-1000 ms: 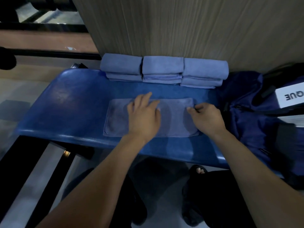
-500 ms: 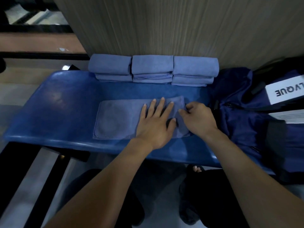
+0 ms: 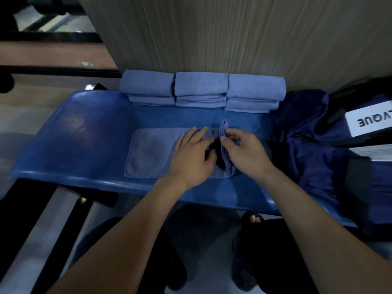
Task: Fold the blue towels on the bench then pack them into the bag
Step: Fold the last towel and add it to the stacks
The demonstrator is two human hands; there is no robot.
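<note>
Since a second ago, right hand (image 3: 244, 153) pinches and lifts the towel's (image 3: 152, 153) right end; left hand (image 3: 191, 158) presses flat, fingers straight. Six folded towels (image 3: 201, 90) wait; bag (image 3: 314, 153) unpacked.

Blue padded bench (image 3: 70, 132), glossy top, set against a wood-grain wall. Directly on it: three stacks of folded blue towels (image 3: 200, 90) in a row along the back edge, side by side and touching; one blue towel (image 3: 148, 152) spread flat mid-bench, right end lifted up off the surface; dark blue bag (image 3: 307, 149) on the right end.
</note>
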